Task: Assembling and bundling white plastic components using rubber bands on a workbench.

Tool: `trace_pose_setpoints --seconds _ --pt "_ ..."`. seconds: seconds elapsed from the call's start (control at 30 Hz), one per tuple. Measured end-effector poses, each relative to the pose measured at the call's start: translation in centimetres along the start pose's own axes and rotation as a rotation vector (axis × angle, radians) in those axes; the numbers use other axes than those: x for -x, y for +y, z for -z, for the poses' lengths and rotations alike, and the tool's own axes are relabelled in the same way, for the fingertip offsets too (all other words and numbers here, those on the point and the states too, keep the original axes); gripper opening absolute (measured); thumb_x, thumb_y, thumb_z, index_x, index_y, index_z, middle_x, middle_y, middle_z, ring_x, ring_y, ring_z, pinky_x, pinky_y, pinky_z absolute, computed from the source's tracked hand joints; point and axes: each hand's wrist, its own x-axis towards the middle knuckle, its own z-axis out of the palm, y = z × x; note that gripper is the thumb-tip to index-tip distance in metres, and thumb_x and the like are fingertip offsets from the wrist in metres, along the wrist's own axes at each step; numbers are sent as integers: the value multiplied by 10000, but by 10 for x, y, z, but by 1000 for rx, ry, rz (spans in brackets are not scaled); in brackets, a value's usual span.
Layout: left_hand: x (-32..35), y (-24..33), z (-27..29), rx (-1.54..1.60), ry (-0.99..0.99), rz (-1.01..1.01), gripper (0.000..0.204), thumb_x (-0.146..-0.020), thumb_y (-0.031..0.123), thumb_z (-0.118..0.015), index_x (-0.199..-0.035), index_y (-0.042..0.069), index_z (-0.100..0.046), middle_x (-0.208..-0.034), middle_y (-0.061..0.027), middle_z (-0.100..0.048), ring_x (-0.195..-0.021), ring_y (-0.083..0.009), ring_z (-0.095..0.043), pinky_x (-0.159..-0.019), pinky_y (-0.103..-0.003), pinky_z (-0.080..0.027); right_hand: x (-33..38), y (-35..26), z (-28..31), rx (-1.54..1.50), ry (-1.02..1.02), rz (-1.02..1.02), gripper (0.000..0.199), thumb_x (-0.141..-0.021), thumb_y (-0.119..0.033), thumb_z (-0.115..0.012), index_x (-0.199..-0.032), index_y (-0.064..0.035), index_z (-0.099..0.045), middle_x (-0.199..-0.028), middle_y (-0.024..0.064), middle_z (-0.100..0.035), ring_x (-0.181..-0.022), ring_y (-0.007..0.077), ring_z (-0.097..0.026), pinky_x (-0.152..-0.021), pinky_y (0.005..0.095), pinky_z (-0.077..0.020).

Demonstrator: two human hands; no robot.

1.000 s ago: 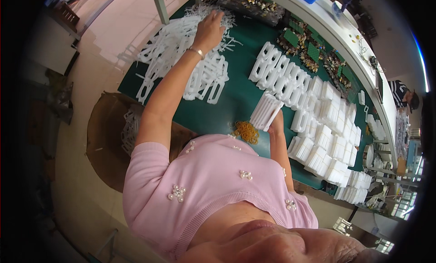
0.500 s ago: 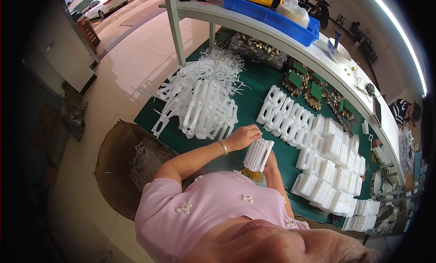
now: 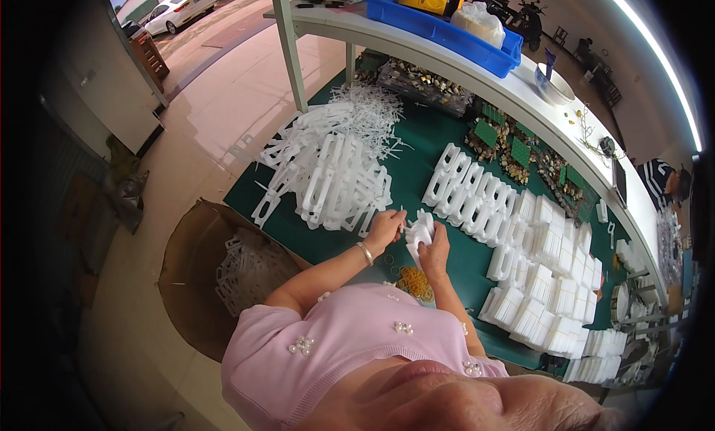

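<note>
In front of my chest, my right hand (image 3: 435, 252) is closed around a small stack of white plastic frames (image 3: 419, 234), its thumb on the near face. The stack is tilted, one end toward my left hand. Just left of it, my left hand (image 3: 386, 231) has its fingers pinched together at a thin white plastic piece (image 3: 403, 216), whose exact shape is too small to tell. Below the hands, a heap of yellow rubber bands (image 3: 414, 283) lies on the green tabletop (image 3: 328, 246), with a few loose bands beside it.
Loose white frames (image 3: 339, 174) are piled on the left, with thin white sticks (image 3: 369, 107) behind. Rows of stacked white frames (image 3: 473, 189) and banded bundles (image 3: 540, 304) fill the right. A raised shelf (image 3: 447, 48) bears a blue tray (image 3: 439, 33). A cardboard box (image 3: 182, 282) stands lower left.
The stack in my right hand has turned from its ridged edges to a flatter face, and the right hand has come up beside it. My left hand has drawn left and slightly down.
</note>
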Motion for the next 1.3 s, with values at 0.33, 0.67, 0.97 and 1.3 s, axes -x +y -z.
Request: trace_pose_setpoints --seconds 0.33,0.67,0.97,1.3 --pt "9 -18 24 631 -680 887 233 -947 242 -367 -877 62 -497 -671 -21 -464 -482 -73 -351 -416 -186 -277 -39 -21 40 363 -299 1057 403 -624 -79 -586 -1009 24 -523 -916 153 -533 -867 316 -541 -814 429 -429" --pt "29 -2 11 320 -105 185 187 -925 224 -540 -933 37 -530 -798 -38 -547 -618 -122 -543 -560 -232 -466 -10 -1 19 332 -225 388 563 -576 16 -693 -1097 4 -478 -1005 184 -531 -910 367 -535 -819 389 -446" --pt "29 -13 6 -253 -305 -305 184 -932 181 -530 -970 1 -523 -729 -27 -541 -635 -106 -545 -587 -243 -448 3 30 11 -117 -278 -301 425 -682 10 -644 -1089 14 -525 -967 221 -624 -924 390 -605 -807 395 -472" --pt "16 -6 8 490 -677 812 348 -936 340 -389 -645 150 -388 -526 68 -307 -430 -71 -306 -410 -226 -248 12 11 30 176 -186 4 488 -651 8 -644 -1114 23 -490 -986 231 -580 -922 401 -577 -810 398 -466"
